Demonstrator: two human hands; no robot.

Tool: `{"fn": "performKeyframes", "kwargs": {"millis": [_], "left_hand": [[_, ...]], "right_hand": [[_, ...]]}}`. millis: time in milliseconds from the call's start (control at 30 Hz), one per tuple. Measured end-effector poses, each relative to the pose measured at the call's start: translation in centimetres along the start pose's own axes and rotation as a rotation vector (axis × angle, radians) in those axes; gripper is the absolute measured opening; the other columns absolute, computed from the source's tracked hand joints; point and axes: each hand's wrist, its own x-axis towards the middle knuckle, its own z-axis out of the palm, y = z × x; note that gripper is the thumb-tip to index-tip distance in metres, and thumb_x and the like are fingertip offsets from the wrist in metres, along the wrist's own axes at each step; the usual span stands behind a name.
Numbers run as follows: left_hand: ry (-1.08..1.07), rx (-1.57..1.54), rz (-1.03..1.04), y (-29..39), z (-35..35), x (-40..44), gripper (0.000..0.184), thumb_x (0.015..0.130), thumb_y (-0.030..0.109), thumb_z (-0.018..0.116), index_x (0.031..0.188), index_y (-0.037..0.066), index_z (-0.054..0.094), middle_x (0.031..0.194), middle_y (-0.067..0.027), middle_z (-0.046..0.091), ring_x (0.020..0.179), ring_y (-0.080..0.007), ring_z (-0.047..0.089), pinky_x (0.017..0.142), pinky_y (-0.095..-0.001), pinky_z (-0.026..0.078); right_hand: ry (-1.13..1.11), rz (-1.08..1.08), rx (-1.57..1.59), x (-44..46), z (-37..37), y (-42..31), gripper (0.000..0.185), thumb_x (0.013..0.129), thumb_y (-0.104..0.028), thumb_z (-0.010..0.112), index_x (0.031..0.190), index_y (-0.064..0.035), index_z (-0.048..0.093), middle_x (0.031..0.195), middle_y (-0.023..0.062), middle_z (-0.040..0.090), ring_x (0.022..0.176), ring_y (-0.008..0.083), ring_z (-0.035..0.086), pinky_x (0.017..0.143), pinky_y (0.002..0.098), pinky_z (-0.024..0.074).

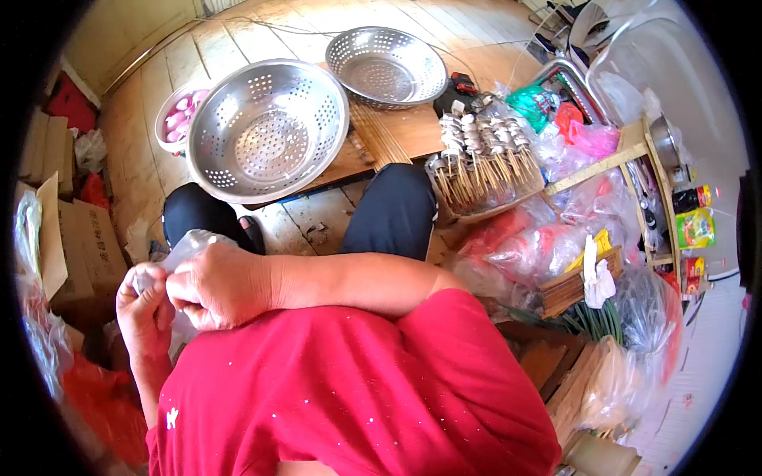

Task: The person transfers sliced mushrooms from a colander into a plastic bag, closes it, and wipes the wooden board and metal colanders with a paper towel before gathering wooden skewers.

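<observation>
The left hand [145, 309] and right hand [221, 285] have fingers clamped on a bag [192, 240] near the left knee [197, 209], its handling seemingly unfinished, while loaded skewers [486, 155], apparently done, sit beside the right knee [397, 194] near 2 colanders [270, 131].

T-shirt [349, 381], bottom centre: red, white motif, white specks. Trousers [393, 210], centre: dark navy. Plastic bag [190, 241], left: translucent whitish. Large colander [270, 135] and small colander [386, 78], top: silver, dotted hole pattern. Onions [179, 119], upper left: pink-purple. Skewers [484, 174], right of centre: tan sticks, white and grey-brown pieces. Upper right: green bag [532, 105], pink bag [594, 141].
</observation>
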Motion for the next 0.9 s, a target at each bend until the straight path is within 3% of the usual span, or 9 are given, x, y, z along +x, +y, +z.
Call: {"fn": "performKeyframes", "kwargs": {"millis": [100,200,233,367,400,433,533,733,900], "left_hand": [[0.082,0.33,0.09,0.6,0.6,-0.8,0.006,0.079,-0.003,0.053,0.078,0.002,0.056,0.062,0.002,0.051,0.041,-0.0017,0.034,0.037,-0.0168,0.021],[-0.04,1.031,0.614,1.3,0.9,-0.7,0.014,0.071,-0.009,0.046,0.076,0.0,0.054,0.066,-0.0066,0.052,0.057,-0.0175,0.05,0.054,-0.0248,0.041],[-0.063,1.127,0.601,2.0,1.7,-1.0,0.016,0.07,-0.011,0.047,0.079,-0.001,0.055,0.071,-0.0114,0.053,0.066,-0.0249,0.055,0.064,-0.0297,0.045],[0.066,1.175,0.829,0.0,-0.2,-0.3,0.02,0.069,-0.015,0.049,0.083,0.0,0.054,0.081,-0.0122,0.058,0.076,-0.025,0.059,0.069,-0.0307,0.047],[0.085,1.148,0.894,-0.2,-0.2,-0.2,0.019,0.07,-0.014,0.051,0.082,0.0,0.055,0.085,-0.0115,0.057,0.078,-0.0236,0.057,0.069,-0.0302,0.047],[0.072,1.045,0.832,-0.3,-0.5,-0.4,0.017,0.071,-0.013,0.053,0.082,0.0,0.055,0.086,-0.0108,0.056,0.079,-0.0229,0.055,0.07,-0.0302,0.046],[0.076,0.942,0.811,-0.9,-1.4,-0.5,0.015,0.072,-0.01,0.056,0.082,0.001,0.055,0.088,-0.0096,0.055,0.081,-0.0221,0.053,0.073,-0.0306,0.045],[0.179,1.005,0.969,-1.3,-2.3,-1.0,0.013,0.074,-0.007,0.061,0.082,0.001,0.056,0.086,-0.0092,0.054,0.082,-0.0224,0.052,0.076,-0.0327,0.044],[0.036,0.951,0.922,-1.1,-3.3,-1.2,0.014,0.075,-0.007,0.062,0.088,-0.001,0.058,0.09,-0.0117,0.058,0.085,-0.0229,0.055,0.079,-0.0319,0.044]], "right_hand": [[-0.074,-0.027,0.193,-0.1,-0.8,0.5,0.013,0.068,-0.011,0.061,0.079,-0.006,0.057,0.073,0.0103,0.058,0.063,0.0283,0.059,0.057,0.0373,0.0462],[0.105,0.06,0.213,1.0,-0.9,0.6,0.019,0.069,-0.011,0.06,0.086,-0.0051,0.058,0.083,0.0125,0.059,0.065,0.0291,0.06,0.06,0.0371,0.0471],[0.11,0.088,0.314,1.2,-0.1,1.3,0.022,0.07,-0.01,0.059,0.092,-0.0048,0.058,0.09,0.0141,0.058,0.066,0.0302,0.059,0.063,0.0379,0.0475],[0.048,0.094,0.289,1.2,2.8,3.3,0.021,0.077,-0.005,0.054,0.098,-0.0025,0.058,0.075,0.0119,0.062,0.064,0.0234,0.062,0.057,0.0331,0.0489],[-0.004,0.274,0.446,1.4,2.2,2.3,0.02,0.079,-0.005,0.053,0.098,-0.0018,0.059,0.072,0.0102,0.062,0.059,0.0198,0.061,0.055,0.0309,0.0484],[-0.054,0.455,0.605,1.6,1.7,1.6,0.019,0.082,-0.005,0.052,0.098,-0.0011,0.059,0.069,0.0084,0.063,0.055,0.0162,0.061,0.052,0.0286,0.0479],[-0.158,0.487,0.684,1.7,1.1,1.1,0.018,0.084,-0.006,0.052,0.099,-0.0005,0.06,0.07,0.0056,0.063,0.048,0.0121,0.057,0.049,0.0263,0.0468],[-0.243,0.466,0.671,2.3,0.9,1.2,0.016,0.081,-0.014,0.059,0.091,-0.003,0.065,0.071,0.0049,0.065,0.054,0.012,0.06,0.055,0.0276,0.0475],[-0.309,0.229,0.209,3.6,1.1,1.9,0.02,0.074,-0.022,0.062,0.084,-0.0053,0.066,0.079,0.0095,0.066,0.076,0.0256,0.063,0.069,0.034,0.0477]]}}
